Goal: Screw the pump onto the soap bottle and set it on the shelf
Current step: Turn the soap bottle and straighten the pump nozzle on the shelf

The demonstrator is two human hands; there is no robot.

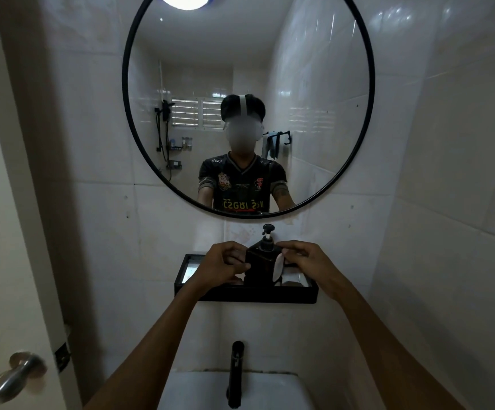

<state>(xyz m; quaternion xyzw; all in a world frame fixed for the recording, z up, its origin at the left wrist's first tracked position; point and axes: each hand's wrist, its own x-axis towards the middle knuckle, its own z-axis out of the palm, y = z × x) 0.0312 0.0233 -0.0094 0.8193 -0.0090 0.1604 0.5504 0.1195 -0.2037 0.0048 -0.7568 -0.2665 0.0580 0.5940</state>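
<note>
A square black soap bottle [259,263] stands upright on the black-rimmed wall shelf [246,294] under the mirror. Its black pump [268,236] sits on the bottle's neck, nozzle head up. My left hand [222,263] grips the bottle's left side with thumb and fingers. My right hand [302,258] holds the right side, fingers by a white oval label on the bottle. The bottle's base is hidden behind the shelf rim.
A round black-framed mirror [372,84] hangs above the shelf and reflects a person. Below, a black faucet [235,374] rises over a white sink [270,389]. A door with a metal knob [15,375] is at the left; tiled walls close in on both sides.
</note>
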